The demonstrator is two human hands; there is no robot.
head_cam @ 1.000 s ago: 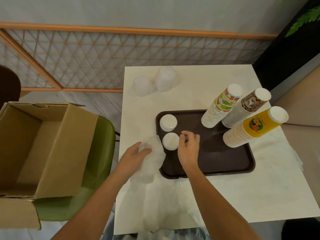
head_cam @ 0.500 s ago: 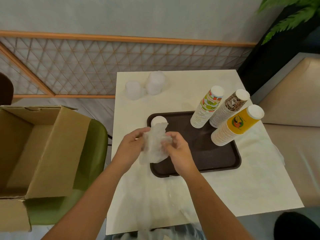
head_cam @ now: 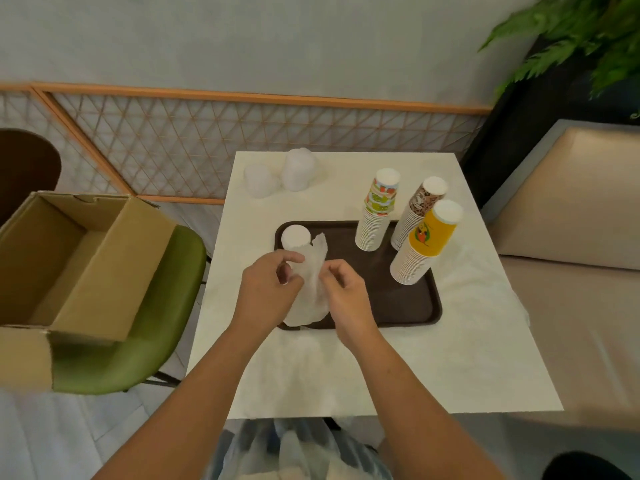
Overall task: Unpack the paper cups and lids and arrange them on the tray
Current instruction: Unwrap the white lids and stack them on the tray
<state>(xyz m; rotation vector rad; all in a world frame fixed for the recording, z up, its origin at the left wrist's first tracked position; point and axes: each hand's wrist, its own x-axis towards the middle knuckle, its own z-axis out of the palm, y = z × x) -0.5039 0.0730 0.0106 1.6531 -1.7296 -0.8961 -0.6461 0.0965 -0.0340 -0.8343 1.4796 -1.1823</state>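
While three cup stacks stand on the tray, both hands grip a wrapper. Left hand and right hand pinch it with curled fingers.

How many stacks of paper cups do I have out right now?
3, all on the right part of the tray: the green-patterned stack at its far edge, the brown stack right of it, the yellow stack nearest the person. None looks hidden.

Soft, even indoor light fills the frame, brightest on the white table, whose lower right is almost washed out. Shadows are faint: the cup stacks cast only a weak one on the dark tray. Wide-angle distortion bends the rail across the upper left, and focus softens towards the bottom edge.
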